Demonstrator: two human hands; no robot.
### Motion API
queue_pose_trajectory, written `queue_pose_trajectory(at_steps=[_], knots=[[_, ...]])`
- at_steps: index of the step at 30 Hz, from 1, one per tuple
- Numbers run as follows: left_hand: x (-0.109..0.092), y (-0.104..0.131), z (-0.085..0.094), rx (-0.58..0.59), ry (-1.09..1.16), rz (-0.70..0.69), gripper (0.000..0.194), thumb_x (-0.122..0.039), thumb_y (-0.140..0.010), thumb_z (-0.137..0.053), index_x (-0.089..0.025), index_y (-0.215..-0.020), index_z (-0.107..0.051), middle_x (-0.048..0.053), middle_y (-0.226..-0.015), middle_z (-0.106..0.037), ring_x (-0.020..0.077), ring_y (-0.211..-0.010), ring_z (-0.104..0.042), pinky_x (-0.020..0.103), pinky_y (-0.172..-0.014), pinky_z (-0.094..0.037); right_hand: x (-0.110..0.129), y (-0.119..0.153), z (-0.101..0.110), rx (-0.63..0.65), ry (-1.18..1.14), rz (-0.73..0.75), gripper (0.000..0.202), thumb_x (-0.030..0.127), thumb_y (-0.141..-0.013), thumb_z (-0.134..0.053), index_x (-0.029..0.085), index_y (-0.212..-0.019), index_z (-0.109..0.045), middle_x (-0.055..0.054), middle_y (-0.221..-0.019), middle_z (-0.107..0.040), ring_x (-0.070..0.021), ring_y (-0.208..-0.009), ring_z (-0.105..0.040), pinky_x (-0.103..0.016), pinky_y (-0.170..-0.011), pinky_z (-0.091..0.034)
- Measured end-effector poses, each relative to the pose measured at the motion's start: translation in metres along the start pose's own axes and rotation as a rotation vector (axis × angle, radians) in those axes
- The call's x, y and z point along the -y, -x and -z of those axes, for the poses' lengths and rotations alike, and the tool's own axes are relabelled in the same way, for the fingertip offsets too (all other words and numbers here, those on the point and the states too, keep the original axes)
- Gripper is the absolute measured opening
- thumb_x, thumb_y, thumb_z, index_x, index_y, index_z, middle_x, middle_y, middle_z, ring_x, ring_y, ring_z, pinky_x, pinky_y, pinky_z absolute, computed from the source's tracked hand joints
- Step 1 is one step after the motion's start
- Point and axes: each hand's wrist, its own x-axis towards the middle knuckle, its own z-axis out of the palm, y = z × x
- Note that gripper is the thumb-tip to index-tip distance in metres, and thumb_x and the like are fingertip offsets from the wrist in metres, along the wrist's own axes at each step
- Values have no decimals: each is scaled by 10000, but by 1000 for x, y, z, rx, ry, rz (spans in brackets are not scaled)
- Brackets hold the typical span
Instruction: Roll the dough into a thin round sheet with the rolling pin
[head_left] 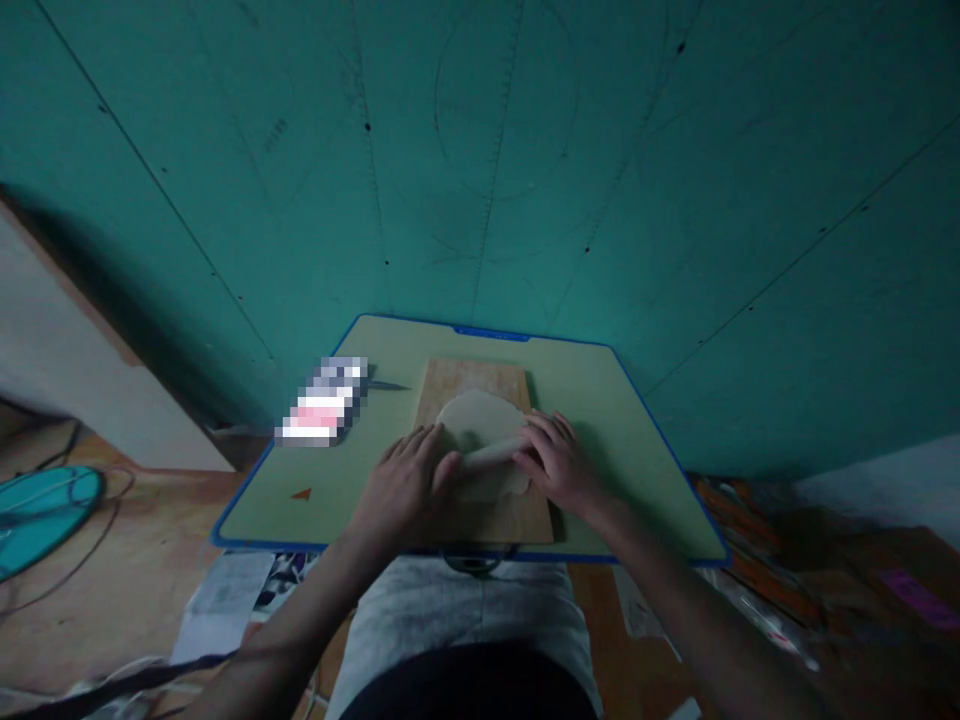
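A thin, pale sheet of dough (480,412) lies on a wooden board (480,522), with an uneven outline. Across the dough is a light rolling pin (491,456), slightly tilted, its right end higher. My left hand (405,475) is closed around the pin's left end, thumb towards the middle. At the other end my right hand (559,462) grips the pin with bent fingers near the dough's right edge. Both ends of the pin are hidden by the hands.
The board rests on a pale table (622,430) with a blue rim. A knife (388,385) lies left of the board, beside a blurred-out rectangular item (322,402). A small orange triangle (301,494) is at the front left. A green wall (480,200) stands behind.
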Motion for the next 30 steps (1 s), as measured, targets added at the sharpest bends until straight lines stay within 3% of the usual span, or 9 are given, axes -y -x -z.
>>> queue_pose_trajectory(at_steps=[3, 8, 11, 14, 18, 21, 25, 30], knots=[[8, 4, -3, -37, 17, 26, 390, -339, -1051, -350, -136, -1293, -579, 162, -1313, -671, 288, -1271, -601, 477, -1043, -507, -11, 14, 4, -19, 29, -29, 264, 418, -988, -530, 205, -1083, -654, -144, -1181, -686, -308, -1187, -593, -487, -1003, -460], [-12, 6, -20, -113, -17, -47, 564, -365, -1015, -452, -27, -1463, -405, 260, -1457, -543, 351, -1381, -497, 539, -1124, -427, -38, 43, 30, -94, 83, -287, 402, 535, -998, -420, 207, -965, -650, -127, -935, -711, -284, -892, -650, -393, -789, -487], [-24, 1, -26, -36, -2, -133, 636, -452, -970, -561, -80, -1468, -431, 236, -1459, -552, 351, -1373, -508, 530, -1122, -429, -48, 59, 49, -162, -42, -503, 446, 591, -962, -396, 219, -893, -634, -97, -801, -702, -256, -732, -638, -348, -653, -469], [-27, -2, -27, 65, -32, -250, 588, -515, -931, -621, -171, -1401, -539, 188, -1475, -553, 381, -1391, -482, 607, -1126, -392, -49, 68, 62, -187, -181, -647, 427, 614, -905, -423, 242, -791, -600, -40, -647, -645, -214, -582, -574, -310, -548, -420], [-20, -4, -22, 78, -73, -289, 489, -452, -944, -631, -180, -1349, -595, 187, -1460, -565, 372, -1375, -499, 590, -1097, -426, -42, 69, 64, -198, -266, -697, 397, 613, -848, -474, 250, -730, -583, -7, -571, -595, -193, -534, -530, -294, -510, -388], [-17, -8, -14, 113, -69, -372, 297, -338, -973, -608, -187, -1222, -670, 159, -1375, -633, 334, -1303, -569, 523, -1061, -468, -40, 64, 60, -182, -294, -710, 392, 607, -834, -493, 244, -727, -596, 4, -557, -578, -185, -525, -520, -290, -505, -375], [-29, -13, -7, 186, -20, -500, 209, -279, -1006, -552, -203, -1147, -686, 101, -1269, -690, 271, -1179, -642, 426, -986, -512, -38, 57, 56, -175, -345, -696, 390, 597, -833, -491, 244, -697, -583, 12, -548, -552, -179, -527, -514, -286, -502, -358], [-43, -17, -15, 139, -27, -471, 216, -245, -1012, -535, -164, -1151, -680, 125, -1248, -694, 263, -1179, -641, 416, -962, -518, -34, 52, 56, -184, -389, -689, 387, 594, -835, -481, 251, -672, -559, 14, -556, -539, -180, -548, -512, -284, -516, -365]])
